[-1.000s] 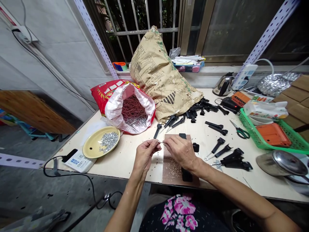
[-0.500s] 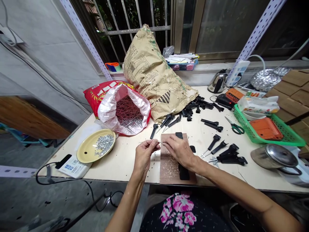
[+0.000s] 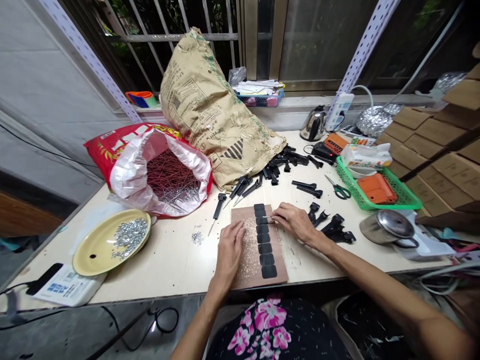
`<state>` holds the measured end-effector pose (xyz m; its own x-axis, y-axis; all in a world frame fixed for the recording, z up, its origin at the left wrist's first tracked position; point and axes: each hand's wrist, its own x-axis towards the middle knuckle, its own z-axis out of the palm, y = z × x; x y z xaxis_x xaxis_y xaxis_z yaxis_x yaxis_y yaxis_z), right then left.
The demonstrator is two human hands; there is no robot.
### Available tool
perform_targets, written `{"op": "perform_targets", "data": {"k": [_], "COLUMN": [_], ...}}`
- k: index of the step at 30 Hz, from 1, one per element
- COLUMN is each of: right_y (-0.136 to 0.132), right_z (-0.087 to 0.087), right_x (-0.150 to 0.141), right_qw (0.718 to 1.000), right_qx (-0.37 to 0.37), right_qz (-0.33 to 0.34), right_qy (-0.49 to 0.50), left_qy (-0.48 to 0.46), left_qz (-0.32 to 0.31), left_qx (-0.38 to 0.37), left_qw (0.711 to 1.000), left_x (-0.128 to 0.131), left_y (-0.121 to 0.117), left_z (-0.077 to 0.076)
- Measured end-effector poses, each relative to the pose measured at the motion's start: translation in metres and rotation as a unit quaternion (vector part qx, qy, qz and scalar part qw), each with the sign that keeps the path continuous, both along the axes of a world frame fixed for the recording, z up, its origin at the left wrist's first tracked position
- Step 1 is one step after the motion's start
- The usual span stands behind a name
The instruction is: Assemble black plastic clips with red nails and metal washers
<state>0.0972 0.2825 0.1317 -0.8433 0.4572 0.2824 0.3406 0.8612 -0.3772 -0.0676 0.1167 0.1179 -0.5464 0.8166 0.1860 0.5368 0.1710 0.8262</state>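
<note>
My right hand (image 3: 294,221) pinches a thin metal rod (image 3: 267,217), its tip over the upper part of a row of black rounded pads (image 3: 264,248). The pads run in a column along a brown board (image 3: 280,260). Small pale granules (image 3: 248,245) are scattered left of the column. Resting at the board's left side, my left hand (image 3: 229,250) has its fingers stretched out and shows nothing held. Small silver pieces (image 3: 197,238) lie left of it. Beyond the board is a black-handled piece with a metal shaft (image 3: 219,206).
A yellow plate (image 3: 84,257) of silver pieces stands at left, beside a red sack (image 3: 108,155) of reddish-brown rods. Behind leans a large paper sack (image 3: 213,110). At right are black-handled parts (image 3: 333,227), scissors (image 3: 339,190), a green basket (image 3: 408,201) and a metal mug (image 3: 386,230).
My hands have moved apart. The right hand has carried the rod rightward over the pads; the left has let go and come down beside the board. The view has shifted right, uncovering the pads.
</note>
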Motion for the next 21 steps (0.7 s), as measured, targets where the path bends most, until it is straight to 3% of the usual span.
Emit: {"op": "perform_targets", "data": {"k": [3,7,10,13,21], "right_y": [0.019,0.027,0.017,0.01,0.026], "right_z": [-0.008,-0.016,-0.022,-0.022,-0.013], "right_x": [-0.009,-0.015,-0.005,0.001,-0.014], "right_qw": [0.999,0.997,0.988,0.973,0.992], "right_qx": [0.034,0.048,0.02,-0.015,-0.039], "right_qz": [0.023,0.054,0.155,0.231,0.107], "right_qy": [-0.012,-0.005,-0.004,-0.003,0.045], "left_qy": [0.13,0.212,0.235,0.252,0.263], "left_qz": [-0.054,-0.072,-0.068,-0.069,-0.066], "left_qx": [-0.03,-0.056,-0.063,-0.072,-0.088], "left_qw": [0.99,0.973,0.968,0.963,0.958], "left_x": [0.002,0.003,0.004,0.004,0.004], "left_y": [0.002,0.006,0.007,0.007,0.007], "left_z": [-0.015,-0.04,-0.051,-0.052,-0.051]}}
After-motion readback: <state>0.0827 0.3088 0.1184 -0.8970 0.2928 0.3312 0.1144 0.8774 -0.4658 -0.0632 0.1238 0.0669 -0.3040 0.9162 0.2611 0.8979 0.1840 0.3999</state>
